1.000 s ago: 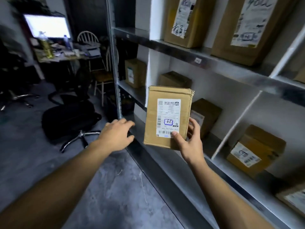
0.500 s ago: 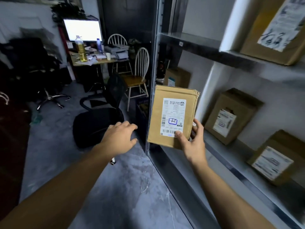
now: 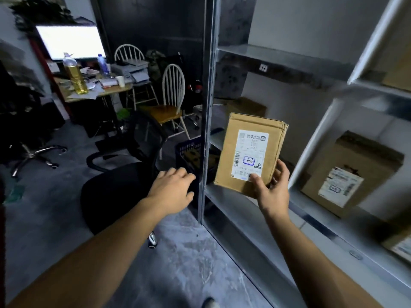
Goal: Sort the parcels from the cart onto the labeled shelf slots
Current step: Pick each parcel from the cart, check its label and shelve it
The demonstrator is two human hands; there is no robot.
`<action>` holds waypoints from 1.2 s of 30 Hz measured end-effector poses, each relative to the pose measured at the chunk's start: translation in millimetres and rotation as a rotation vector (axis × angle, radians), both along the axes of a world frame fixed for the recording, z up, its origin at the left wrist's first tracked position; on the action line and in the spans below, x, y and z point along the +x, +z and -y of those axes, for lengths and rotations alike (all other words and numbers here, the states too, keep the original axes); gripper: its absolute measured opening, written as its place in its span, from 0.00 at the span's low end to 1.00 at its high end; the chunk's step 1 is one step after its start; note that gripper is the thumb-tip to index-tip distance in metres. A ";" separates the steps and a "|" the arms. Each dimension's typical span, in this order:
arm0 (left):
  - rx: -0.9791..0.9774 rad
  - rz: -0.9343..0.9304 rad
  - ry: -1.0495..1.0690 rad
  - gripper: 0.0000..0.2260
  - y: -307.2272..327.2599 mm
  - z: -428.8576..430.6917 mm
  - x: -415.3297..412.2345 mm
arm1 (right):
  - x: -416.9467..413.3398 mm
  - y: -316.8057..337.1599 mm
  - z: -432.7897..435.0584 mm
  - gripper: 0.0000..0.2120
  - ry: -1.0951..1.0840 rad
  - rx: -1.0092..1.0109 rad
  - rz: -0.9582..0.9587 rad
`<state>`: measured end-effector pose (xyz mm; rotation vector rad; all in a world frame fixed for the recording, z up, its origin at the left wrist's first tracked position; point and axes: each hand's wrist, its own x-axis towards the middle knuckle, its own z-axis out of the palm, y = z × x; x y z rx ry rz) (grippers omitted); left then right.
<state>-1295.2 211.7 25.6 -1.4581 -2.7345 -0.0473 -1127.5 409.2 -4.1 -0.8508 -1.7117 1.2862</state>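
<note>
- The left hand [image 3: 172, 187] is loose and holds nothing, beside the shelf post [image 3: 205, 130].
- The parcel [image 3: 250, 153] stands upright in front of the shelf [image 3: 300, 70], not yet in a slot.
- The right hand [image 3: 270, 187] grasps only its lower corner; it may tip and fall.

Held parcel [image 3: 249, 152] in front of the shelf [image 3: 208, 107], shelved parcel [image 3: 349, 172] in the slot right of it, office chair [image 3: 124, 174] off left

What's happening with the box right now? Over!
Right hand grips parcel at bottom edge. Left hand open, empty. Held upright before shelf, nothing blocking.
</note>
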 end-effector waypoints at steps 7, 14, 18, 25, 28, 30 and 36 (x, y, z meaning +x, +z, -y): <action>-0.028 -0.076 -0.197 0.20 -1.0 -83.3 -54.2 | -37.4 -28.7 -62.1 0.39 -0.230 -0.059 -0.002; -0.033 0.026 -0.260 0.22 -14.6 -167.0 -87.6 | -54.5 -38.4 -106.5 0.37 -0.349 -0.002 0.132; -0.011 0.116 -0.272 0.22 -19.8 -208.2 -101.4 | -71.1 -45.4 -122.2 0.37 -0.426 -0.046 0.203; 0.014 0.190 -0.341 0.22 -25.6 -251.5 -136.1 | -85.8 -38.0 -163.5 0.39 -0.479 -0.134 0.263; 0.016 0.209 -0.383 0.22 -25.7 -264.3 -150.7 | -89.9 -48.0 -176.7 0.41 -0.442 -0.130 0.272; 0.017 0.224 -0.395 0.23 -25.9 -272.1 -161.3 | -92.9 -55.7 -183.3 0.40 -0.442 -0.137 0.274; 0.002 0.249 -0.483 0.23 -30.1 -292.1 -183.3 | -103.9 -65.4 -198.7 0.38 -0.538 -0.217 0.289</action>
